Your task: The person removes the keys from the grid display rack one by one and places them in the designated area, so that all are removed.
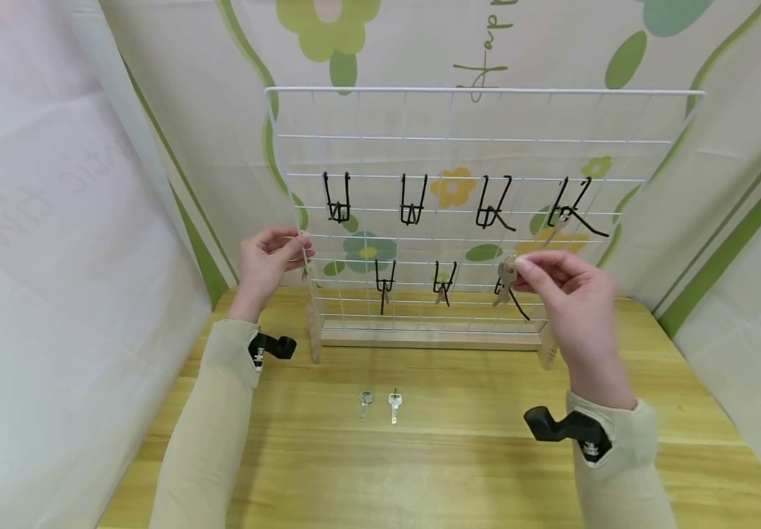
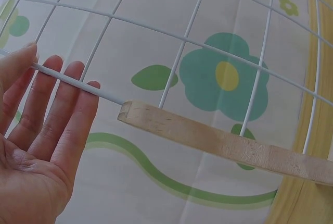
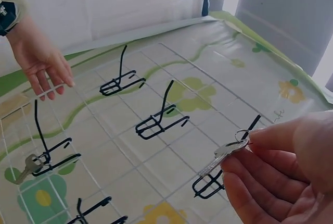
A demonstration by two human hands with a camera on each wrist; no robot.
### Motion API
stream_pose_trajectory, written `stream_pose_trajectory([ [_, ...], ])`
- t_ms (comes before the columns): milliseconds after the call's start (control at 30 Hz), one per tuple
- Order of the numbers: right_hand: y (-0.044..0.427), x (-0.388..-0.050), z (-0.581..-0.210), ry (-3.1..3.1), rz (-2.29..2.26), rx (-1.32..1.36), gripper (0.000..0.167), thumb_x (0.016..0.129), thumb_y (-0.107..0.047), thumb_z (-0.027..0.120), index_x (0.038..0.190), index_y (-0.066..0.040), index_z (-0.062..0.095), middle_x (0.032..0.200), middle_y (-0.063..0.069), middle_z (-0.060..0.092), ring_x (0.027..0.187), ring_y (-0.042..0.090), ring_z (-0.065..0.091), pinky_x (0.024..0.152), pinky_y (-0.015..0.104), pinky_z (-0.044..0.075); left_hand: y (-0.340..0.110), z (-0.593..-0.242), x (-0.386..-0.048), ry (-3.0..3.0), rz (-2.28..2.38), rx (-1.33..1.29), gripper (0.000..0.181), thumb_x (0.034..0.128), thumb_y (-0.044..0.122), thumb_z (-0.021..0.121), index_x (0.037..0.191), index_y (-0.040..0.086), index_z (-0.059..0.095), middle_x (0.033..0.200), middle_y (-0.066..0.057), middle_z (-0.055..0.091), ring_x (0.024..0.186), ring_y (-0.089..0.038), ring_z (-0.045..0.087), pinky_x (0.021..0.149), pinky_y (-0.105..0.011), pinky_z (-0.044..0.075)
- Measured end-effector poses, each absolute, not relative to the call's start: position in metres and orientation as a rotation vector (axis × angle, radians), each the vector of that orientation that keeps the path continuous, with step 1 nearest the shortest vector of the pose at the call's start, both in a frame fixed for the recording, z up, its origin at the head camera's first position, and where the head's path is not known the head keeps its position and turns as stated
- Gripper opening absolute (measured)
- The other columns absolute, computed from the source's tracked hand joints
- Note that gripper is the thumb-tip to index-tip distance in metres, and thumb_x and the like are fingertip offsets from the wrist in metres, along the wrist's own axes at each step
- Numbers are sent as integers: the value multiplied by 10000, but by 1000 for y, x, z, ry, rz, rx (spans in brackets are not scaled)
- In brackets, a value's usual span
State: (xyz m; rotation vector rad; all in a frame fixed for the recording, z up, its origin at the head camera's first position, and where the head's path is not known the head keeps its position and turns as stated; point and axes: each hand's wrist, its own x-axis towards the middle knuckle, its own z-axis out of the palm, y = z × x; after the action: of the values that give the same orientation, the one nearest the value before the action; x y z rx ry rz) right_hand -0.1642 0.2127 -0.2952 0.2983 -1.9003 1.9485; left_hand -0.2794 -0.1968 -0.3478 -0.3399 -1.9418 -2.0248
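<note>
My left hand (image 1: 269,266) holds the left side wire of a white wire grid rack (image 1: 486,91) between thumb and fingers. In the left wrist view that hand's fingers (image 2: 67,125) lie behind the wire, just off the wooden foot (image 2: 182,127). My right hand (image 1: 579,301) pinches the ring of a silver key (image 3: 225,156) with thumb and forefinger. The key is in front of the lower right black hook (image 1: 519,303), partly covering it. Whether the ring touches that hook, I cannot tell.
Two loose keys, one left (image 1: 366,402) and one right (image 1: 394,406), lie on the wooden table (image 1: 460,463) before the rack. Other keys hang on the lower left hook (image 1: 382,300), lower middle hook (image 1: 445,283) and upper right hook (image 1: 585,216). A printed cloth (image 1: 189,73) stands behind.
</note>
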Motion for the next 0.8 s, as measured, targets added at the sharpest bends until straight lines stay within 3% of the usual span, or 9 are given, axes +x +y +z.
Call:
stream_pose_trajectory([
  [300,206,-160,-339,-2155,1893,296,227,964,-161,746,1064,40,713,963,109,747,816,255,719,829,276,600,-197,-348,-279,-1944,-2031,-337,227,927,200,787,1042,14,726,970,-128,756,827,-222,754,761,-347,628],
  [633,202,-158,-391,-2317,1924,411,188,998,-108,692,1065,68,692,1001,181,716,851,315,706,779,335,623,-196,-347,-279,-1954,-2017,-345,235,929,209,785,1044,13,725,972,-127,756,836,-216,753,757,-341,629],
  [800,197,-158,-419,-2394,2024,343,227,998,-148,700,1072,66,685,1013,182,719,892,357,697,806,355,620,-197,-347,-279,-1964,-2005,-344,232,933,209,780,1047,14,724,974,-124,757,837,-213,753,754,-338,629],
])
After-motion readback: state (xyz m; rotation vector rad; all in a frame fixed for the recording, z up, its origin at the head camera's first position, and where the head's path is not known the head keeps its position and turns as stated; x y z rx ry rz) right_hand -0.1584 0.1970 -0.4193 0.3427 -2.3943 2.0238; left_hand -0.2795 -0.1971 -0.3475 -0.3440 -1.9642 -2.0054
